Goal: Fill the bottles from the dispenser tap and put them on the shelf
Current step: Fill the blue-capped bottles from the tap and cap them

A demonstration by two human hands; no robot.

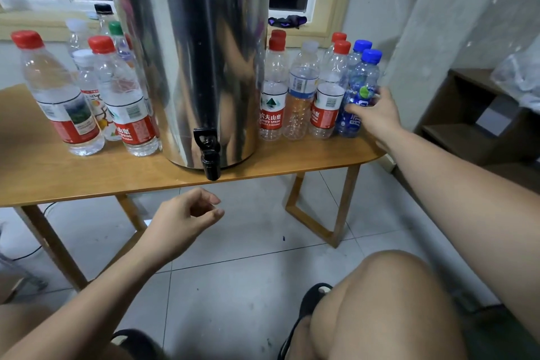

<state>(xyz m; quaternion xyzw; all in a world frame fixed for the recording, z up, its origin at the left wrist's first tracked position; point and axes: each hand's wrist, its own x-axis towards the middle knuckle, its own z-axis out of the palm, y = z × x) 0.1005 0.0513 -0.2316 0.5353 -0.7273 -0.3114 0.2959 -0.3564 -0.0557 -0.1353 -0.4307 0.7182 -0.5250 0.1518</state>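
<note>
seated before the table (87, 181), you reach your right hand (377, 114) to the front blue bottle (363, 82) at the table's right end, fingers and thumb wrapped round its labelled waist. your left hand (181, 219) hangs below the front edge, just under the tap (209, 152) of the dispenser (190, 52), fingers loosely curled and holding nothing.

the blue bottle looks empty, so judge it very light, thin-walled and easy to dent or tip. a soft hold at the label should do. expect it to grow heavy quickly under the tap.

right of the dispenser stand seven bottles (271, 102): four red-capped, one pale-capped, two blue-capped. left of it at least six show, two red-capped nearest you, others with white, green and black caps behind, some partly hidden; these look filled. there is one dispenser with one tap. the shelf (455, 126) stands on the floor beyond the table's right end.
</note>
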